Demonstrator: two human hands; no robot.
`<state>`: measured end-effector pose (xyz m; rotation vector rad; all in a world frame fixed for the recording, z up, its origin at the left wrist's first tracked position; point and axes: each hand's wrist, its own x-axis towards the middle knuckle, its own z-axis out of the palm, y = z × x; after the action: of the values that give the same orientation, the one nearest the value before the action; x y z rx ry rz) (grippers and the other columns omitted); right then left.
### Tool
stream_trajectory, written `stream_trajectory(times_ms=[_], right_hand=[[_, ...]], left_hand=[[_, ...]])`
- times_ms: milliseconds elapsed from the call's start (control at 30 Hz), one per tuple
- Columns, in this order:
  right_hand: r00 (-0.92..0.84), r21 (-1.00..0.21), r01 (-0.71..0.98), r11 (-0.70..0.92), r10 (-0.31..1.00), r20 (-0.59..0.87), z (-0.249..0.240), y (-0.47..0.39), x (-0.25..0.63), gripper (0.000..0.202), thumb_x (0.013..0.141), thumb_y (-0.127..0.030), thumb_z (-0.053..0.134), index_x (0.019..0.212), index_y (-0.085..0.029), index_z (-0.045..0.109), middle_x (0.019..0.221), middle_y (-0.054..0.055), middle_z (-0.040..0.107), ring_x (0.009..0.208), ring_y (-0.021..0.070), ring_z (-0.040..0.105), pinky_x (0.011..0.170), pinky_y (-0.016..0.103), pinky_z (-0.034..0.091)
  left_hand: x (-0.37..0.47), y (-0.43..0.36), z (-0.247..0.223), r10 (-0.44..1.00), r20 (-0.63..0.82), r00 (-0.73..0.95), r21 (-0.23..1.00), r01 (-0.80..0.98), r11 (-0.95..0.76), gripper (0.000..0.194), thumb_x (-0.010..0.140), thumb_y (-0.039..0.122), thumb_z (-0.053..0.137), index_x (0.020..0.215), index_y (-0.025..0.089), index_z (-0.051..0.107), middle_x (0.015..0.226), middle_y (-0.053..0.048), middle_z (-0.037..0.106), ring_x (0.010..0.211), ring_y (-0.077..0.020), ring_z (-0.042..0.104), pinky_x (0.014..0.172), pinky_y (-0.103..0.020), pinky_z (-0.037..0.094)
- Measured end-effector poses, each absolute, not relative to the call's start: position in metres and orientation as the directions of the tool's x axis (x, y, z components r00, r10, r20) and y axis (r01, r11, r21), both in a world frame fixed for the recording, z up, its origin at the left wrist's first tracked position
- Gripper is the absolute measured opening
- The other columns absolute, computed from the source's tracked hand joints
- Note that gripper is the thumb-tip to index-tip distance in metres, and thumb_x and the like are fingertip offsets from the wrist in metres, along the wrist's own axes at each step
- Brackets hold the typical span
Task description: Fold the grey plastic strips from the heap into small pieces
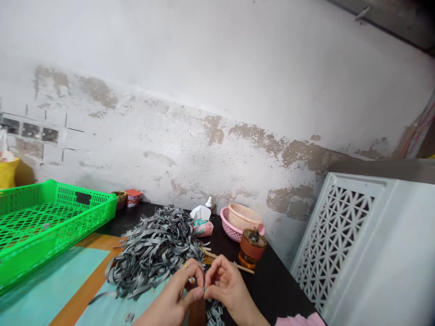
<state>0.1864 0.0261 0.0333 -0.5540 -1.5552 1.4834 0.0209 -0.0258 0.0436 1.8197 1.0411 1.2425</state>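
Pink right sleeve [301, 320], small gold-coloured ring [186, 266]

Left fingers [193, 295] and right fingers [215, 292] pinch something small, grey [204, 289].

glossy plastic crate [68, 237], matt strips [156, 249], rough flaking wall [204, 113], smooth wooden stick [243, 268]

In front of me rises a white wall [204, 54], flaked to grey-brown patches [306, 153] across its lower part. Off to my left, a row of dark squares [30, 130] and short lines marks it. My black table [282, 290] runs back towards the wall. On my right stands a pale unit [390, 240] with a latticed grille [335, 222]. The light I have is soft, the wall greyer at upper right.
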Motion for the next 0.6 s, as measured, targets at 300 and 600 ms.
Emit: stream_trajectory(times_ms=[300,600], right_hand=[[-0.472,-0.949,-0.240,0.205,0.829,0.298,0.0308,0.0277,0.1863,0.036,0.055,-0.017,0.084,0.071,-0.019,0.052,0.067,-0.004,0.062,0.065,0.0122,0.053,0.063,0.025,0.041],[-0.495,-0.948,-0.256,0.190,0.816,0.298,0.0280,0.0293,0.1844,0.033,0.056,-0.016,0.084,0.074,-0.017,0.056,0.069,-0.003,0.063,0.067,0.0117,0.056,0.064,0.023,0.043]], left_hand=[[0.0224,-0.0253,0.0381,0.882,0.410,0.234,0.843,0.272,-0.464,0.010,0.088,0.025,0.052,0.079,0.022,0.055,0.097,-0.003,0.057,0.097,-0.0212,0.053,0.088,-0.029,0.039],[0.0244,-0.0257,0.0357,0.890,0.397,0.226,0.862,0.241,-0.446,0.011,0.088,0.028,0.052,0.078,0.022,0.053,0.096,-0.003,0.056,0.096,-0.0216,0.051,0.090,-0.031,0.039]])
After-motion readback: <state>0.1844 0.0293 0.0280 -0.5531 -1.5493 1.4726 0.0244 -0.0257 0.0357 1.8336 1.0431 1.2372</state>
